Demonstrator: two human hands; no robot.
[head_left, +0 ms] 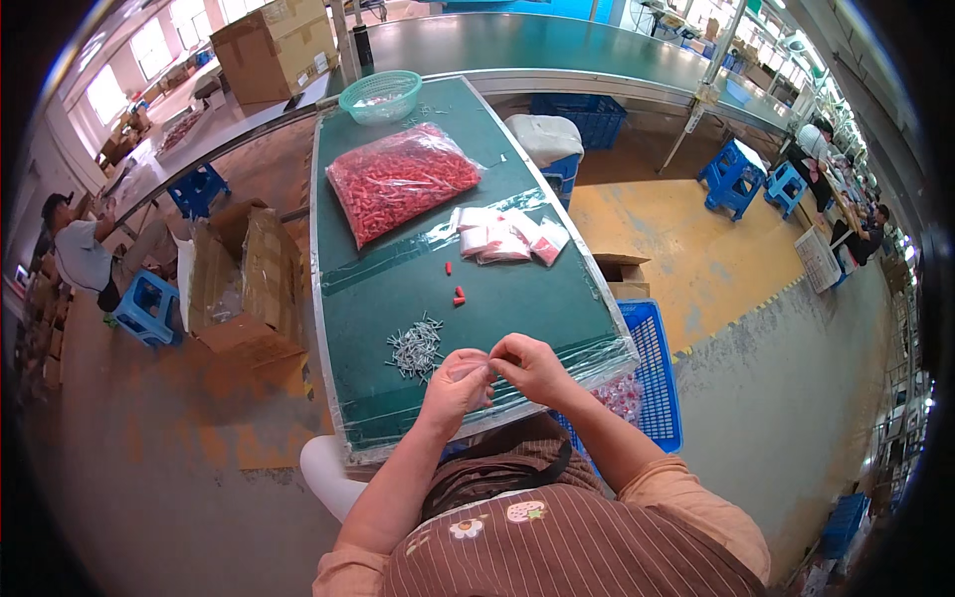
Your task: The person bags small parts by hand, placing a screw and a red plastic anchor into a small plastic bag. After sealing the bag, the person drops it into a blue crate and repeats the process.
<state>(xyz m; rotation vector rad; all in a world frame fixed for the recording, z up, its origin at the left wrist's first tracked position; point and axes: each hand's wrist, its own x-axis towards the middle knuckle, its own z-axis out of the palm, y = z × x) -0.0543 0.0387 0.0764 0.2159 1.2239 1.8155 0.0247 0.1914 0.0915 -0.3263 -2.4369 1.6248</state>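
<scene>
Close to the near edge of the green-topped table point(373, 289), my left hand point(453, 396) is closed around a small clear plastic bag point(466, 370). My right hand point(535, 370) pinches at the bag's edge, fingertips almost touching those of the left. What the bag contains is too small to make out. Just left of my hands lies a loose heap of grey screws point(415, 348). A few red wall plugs point(459, 297) lie beyond it. Farther off are several small filled bags point(505, 237) in a pile and a large clear bag of red plugs point(403, 181).
A light green basket point(382, 99) stands at the table's far end. On the right, a blue crate point(657, 376) holds small bags beside the table. An opened cardboard box point(247, 279) sits on the floor at left. Co-workers sit at both sides; a green conveyor point(527, 45) crosses behind.
</scene>
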